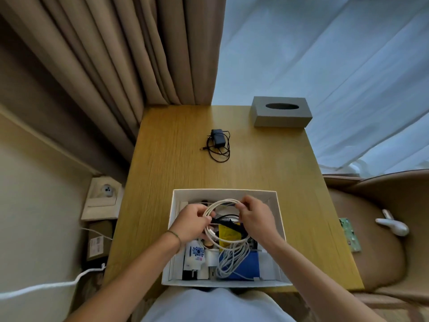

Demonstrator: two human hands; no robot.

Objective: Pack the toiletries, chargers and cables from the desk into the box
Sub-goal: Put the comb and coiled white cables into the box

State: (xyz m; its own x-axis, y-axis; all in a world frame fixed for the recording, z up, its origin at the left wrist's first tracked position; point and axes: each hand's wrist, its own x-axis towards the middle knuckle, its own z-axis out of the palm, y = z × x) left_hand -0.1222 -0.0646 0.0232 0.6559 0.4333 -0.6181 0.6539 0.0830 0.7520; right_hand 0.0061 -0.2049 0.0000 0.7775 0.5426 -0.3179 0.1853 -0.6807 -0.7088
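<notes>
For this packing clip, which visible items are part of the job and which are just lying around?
Part of the job:
- white box
- white cable, coiled and held over the box by the left hand and right hand
- black charger with its cord, not yet packed, on the desk

Just lying about:
- grey tissue box
- wall socket
- curtains

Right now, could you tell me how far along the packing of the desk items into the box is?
Mostly done. The white box already holds several things, among them a white tube with a blue print and a blue pack. In hand: the left hand and right hand both hold the coiled white cable over the box. Left: the black charger with its cord lies on the desk.
</notes>
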